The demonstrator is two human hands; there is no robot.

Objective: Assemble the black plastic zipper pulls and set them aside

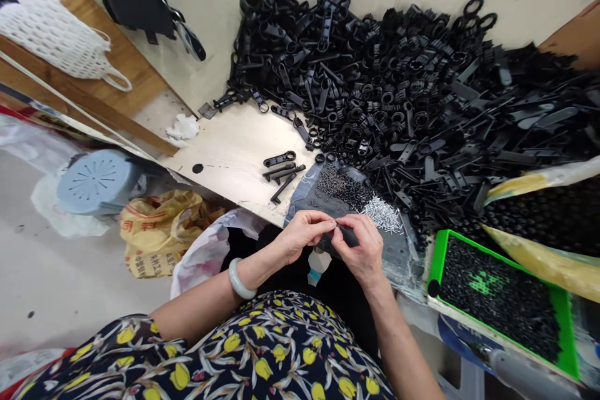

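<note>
Just in front of my body both hands meet at the fingertips. My left hand (300, 236), with a pale bangle (241, 279) on its wrist, is closed in a pinch; whatever sits between its fingers is too small to name. Curled round a black plastic part (349, 236) is my right hand (363, 250), its thumb and index finger close to the left fingertips. Beneath and beyond them a dark mat (304, 197) carries small silver pins (383, 214), tiny black pieces (354, 192) and small dark grey pieces (332, 180). Several long black parts (284, 172) lie left of the mat.
A large heap of black plastic parts (384, 81) fills the back and right of the table. At the right stand a green tray (438, 262) of small black pieces and an open yellowish bag (548, 262). A black clamp-like device (140, 6) is at the upper left, above a blue stool (96, 181).
</note>
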